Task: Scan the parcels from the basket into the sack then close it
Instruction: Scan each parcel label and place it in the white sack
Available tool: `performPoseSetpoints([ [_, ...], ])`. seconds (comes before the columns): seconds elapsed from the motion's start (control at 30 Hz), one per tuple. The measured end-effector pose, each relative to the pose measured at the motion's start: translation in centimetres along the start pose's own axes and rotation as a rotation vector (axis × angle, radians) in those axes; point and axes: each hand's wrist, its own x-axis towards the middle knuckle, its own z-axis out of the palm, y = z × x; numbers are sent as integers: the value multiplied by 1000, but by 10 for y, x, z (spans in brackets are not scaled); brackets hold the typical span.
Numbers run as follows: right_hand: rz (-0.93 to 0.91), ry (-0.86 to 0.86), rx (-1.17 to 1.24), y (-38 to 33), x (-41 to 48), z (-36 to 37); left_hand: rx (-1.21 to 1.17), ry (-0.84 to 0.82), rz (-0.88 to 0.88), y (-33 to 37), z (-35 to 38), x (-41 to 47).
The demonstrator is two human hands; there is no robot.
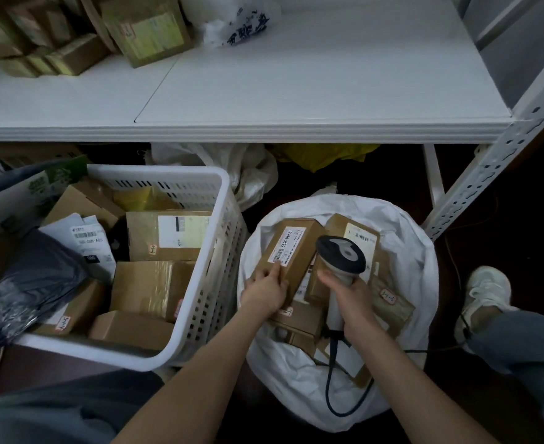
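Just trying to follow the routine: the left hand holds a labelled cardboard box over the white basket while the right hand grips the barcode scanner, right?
Not quite. In the head view the left hand holds the labelled cardboard box over the white sack, not the white basket beside it. The right hand does grip the barcode scanner.
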Motion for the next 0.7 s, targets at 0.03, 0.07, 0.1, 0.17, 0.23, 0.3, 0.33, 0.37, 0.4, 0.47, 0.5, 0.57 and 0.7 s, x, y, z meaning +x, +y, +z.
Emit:
performPoseSetpoints([
  [0.03,3,0,-6,-2,-1,-4,-18,9,0,0,-1,-2],
  [0.07,-2,-2,-3,-6,-2,-7,-43,41,11,0,-2,-3],
  [0.1,-16,-17,5,-10,-2,-11,-83,94,29,0,-3,-4],
  [0.17,-73,-31,-19,-18,-1,-12,-181,184,53,0,-8,-4],
  [0.23,-120,-16,-119,-24,3,-3,-220,166,92,-1,-12,-3],
  [0.3,-158,3,-202,-30,11,10,-183,126,148,-1,-16,-2],
  [0.33,-177,19,-232,-33,16,15,-169,134,160,0,-19,-1],
  [0.37,-191,35,-249,-36,22,19,-154,165,168,1,-23,3],
  [0.4,-201,50,-262,-40,28,22,-134,216,180,3,-28,10],
  [0.47,-206,78,-258,-44,42,25,-100,342,229,10,-43,31],
  [0.5,-199,83,-245,-44,48,26,-94,390,257,16,-51,44],
  [0.57,-186,89,-217,-41,57,27,-71,421,286,32,-68,73],
  [0.7,-119,104,-75,-21,69,28,5,238,211,71,-89,135],
])
